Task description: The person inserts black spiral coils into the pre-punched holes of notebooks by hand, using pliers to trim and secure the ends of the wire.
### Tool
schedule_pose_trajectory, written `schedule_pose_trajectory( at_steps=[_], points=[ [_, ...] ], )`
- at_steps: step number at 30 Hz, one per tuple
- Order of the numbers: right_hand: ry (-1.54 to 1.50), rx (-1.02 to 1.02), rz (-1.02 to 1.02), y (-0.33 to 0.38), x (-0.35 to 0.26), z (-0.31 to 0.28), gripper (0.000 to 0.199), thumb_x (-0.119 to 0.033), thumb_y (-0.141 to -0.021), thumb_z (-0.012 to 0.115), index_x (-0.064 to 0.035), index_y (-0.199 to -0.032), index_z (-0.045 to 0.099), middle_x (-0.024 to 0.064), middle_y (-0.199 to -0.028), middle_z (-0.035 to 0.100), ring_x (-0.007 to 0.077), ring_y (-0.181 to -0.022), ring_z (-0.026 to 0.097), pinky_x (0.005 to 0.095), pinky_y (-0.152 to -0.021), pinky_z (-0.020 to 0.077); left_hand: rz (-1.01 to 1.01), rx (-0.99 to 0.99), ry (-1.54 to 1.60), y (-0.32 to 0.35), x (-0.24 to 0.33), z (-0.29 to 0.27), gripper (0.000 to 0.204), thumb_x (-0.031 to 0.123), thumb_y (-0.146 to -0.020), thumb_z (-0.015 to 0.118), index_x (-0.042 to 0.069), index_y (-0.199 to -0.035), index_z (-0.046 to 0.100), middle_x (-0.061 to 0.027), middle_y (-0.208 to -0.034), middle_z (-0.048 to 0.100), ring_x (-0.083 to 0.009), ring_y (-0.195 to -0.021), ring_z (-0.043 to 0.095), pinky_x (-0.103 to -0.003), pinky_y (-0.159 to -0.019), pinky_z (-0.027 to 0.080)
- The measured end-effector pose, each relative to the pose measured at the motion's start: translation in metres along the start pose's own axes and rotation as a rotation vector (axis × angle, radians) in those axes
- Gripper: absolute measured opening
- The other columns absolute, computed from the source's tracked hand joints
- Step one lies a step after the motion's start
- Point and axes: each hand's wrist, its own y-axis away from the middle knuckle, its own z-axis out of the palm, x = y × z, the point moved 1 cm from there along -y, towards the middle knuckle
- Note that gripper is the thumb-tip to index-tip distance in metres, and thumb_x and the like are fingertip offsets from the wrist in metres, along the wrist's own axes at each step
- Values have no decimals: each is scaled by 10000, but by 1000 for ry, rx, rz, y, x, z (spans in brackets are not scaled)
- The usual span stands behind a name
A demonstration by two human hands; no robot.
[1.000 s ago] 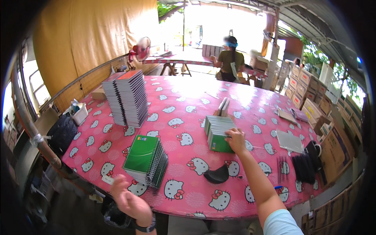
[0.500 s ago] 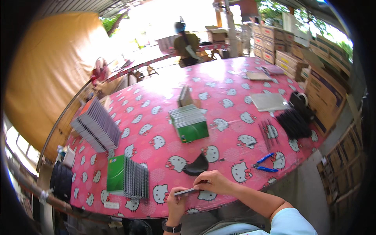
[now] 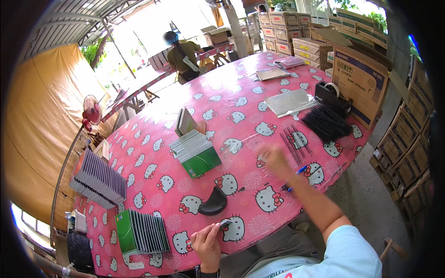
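Observation:
Near the front edge, my left hand (image 3: 207, 244) is closed on a thin notebook (image 3: 225, 223), seen almost edge-on and mostly hidden by the fingers. My right hand (image 3: 274, 160) is stretched out over the table, beside a few loose black spiral coils (image 3: 294, 143); motion smears its fingers. Blue-handled pliers (image 3: 302, 170) lie partly hidden by my right wrist. A black curved pad (image 3: 213, 202) rests ahead of my left hand. Green notebooks with black coils (image 3: 150, 234) stand in a row at the left, and a green-covered stack (image 3: 200, 162) stands mid-table.
A tall stack of orange-covered notebooks (image 3: 99, 180) occupies the left edge. On the right are a heap of black coils (image 3: 327, 123), a tape dispenser (image 3: 333, 99), clear plastic sheets (image 3: 289, 102) and a large carton (image 3: 359, 83). Another person (image 3: 183, 58) sits beyond the table.
My right hand has left the notebook and moved forward and right toward the loose coils. My left hand keeps hold of the notebook. The whole view has shifted and turned.

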Motion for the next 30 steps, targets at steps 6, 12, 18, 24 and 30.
schedule_pose_trajectory(
  at_steps=[6, 12, 18, 24, 30],
  points=[
    [1072, 129, 139, -46, 91, -124, 224, -128, -778, 671, -39, -984, 657, 145, -989, 627, 346, -971, 556, 421, -864, 458, 10, 38, -55, 0, 1, -1, 287, 10, -748, 635, 140, -993, 710, -17, -920, 671, -165, -799, 617, -315, -719, 398],
    [870, 341, -145, -42, 51, -128, 331, -84, -843, 525, -19, -1167, 498, 212, -943, 632, 385, -878, 618, 487, -779, 476, 2, 0, 37, -5, -13, -8, 273, -6, -741, 628, 126, -964, 713, -26, -899, 665, -182, -800, 615, -324, -717, 411],
    [-62, -552, -129, 58, -113, 23, 361, 108, -749, 530, -37, -1057, 650, 74, -909, 658, 175, -810, 613, 303, -698, 499, -95, 41, 31, 5, -21, -15, 227, 44, -736, 686, 119, -949, 714, -19, -869, 666, -180, -778, 611, -311, -708, 414],
    [-4, -711, -216, 82, -119, 60, 169, -39, -805, 657, -60, -973, 665, 79, -925, 660, 252, -891, 621, 343, -771, 502, -78, -9, 52, -3, -15, -17, 170, 92, -762, 706, 116, -929, 722, -8, -848, 673, -175, -766, 608, -310, -706, 415],
    [-36, -813, -231, 79, -123, 64, 172, -14, -783, 660, -58, -949, 655, 60, -904, 647, 241, -908, 604, 355, -786, 492, -56, 9, 65, 1, -18, -19, 261, 38, -726, 674, 138, -964, 712, 24, -853, 671, -149, -777, 610, -309, -707, 404]
  ],
)
